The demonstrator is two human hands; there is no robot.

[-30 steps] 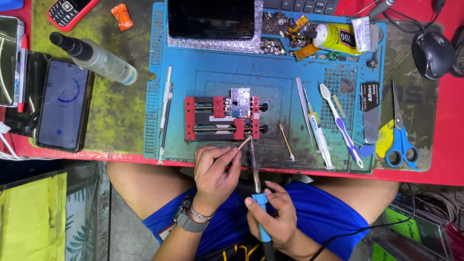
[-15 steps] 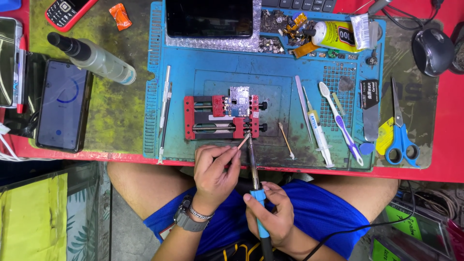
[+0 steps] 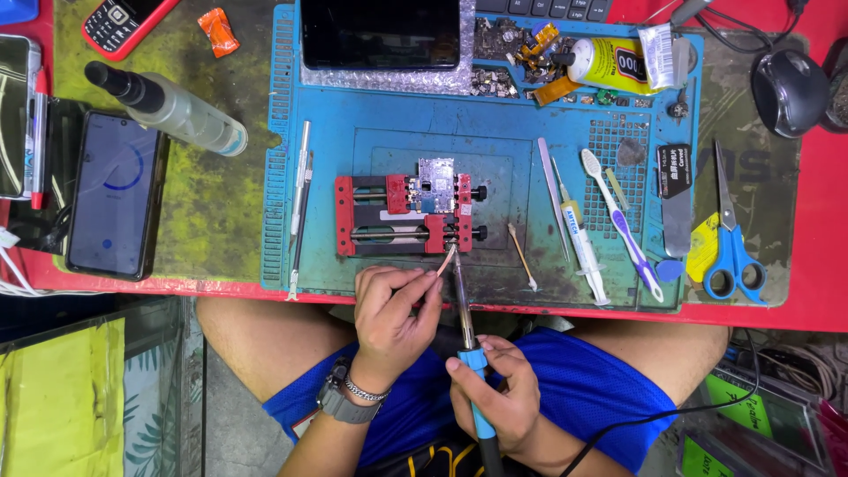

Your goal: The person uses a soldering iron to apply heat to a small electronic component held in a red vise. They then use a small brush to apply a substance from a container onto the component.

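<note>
A small circuit board (image 3: 435, 186) is clamped in a red holder (image 3: 402, 215) on the blue work mat (image 3: 353, 106). My left hand (image 3: 391, 314) pinches a thin strand of solder wire (image 3: 446, 261) whose end reaches the holder's lower edge. In my right hand (image 3: 497, 399) is a soldering iron (image 3: 465, 318) with a blue handle, held upright, its tip right beside the wire's end at the holder.
Tweezers (image 3: 555, 199), a syringe (image 3: 583, 243), a toothbrush (image 3: 621, 221) and scissors (image 3: 730, 234) lie right of the holder. A spray bottle (image 3: 168, 106) and a dark phone (image 3: 115, 190) lie at left. A black phone (image 3: 380, 34) and glue tube (image 3: 609, 64) lie at the back.
Both hands stay in place; the wire end and iron tip remain at the holder's lower edge.
</note>
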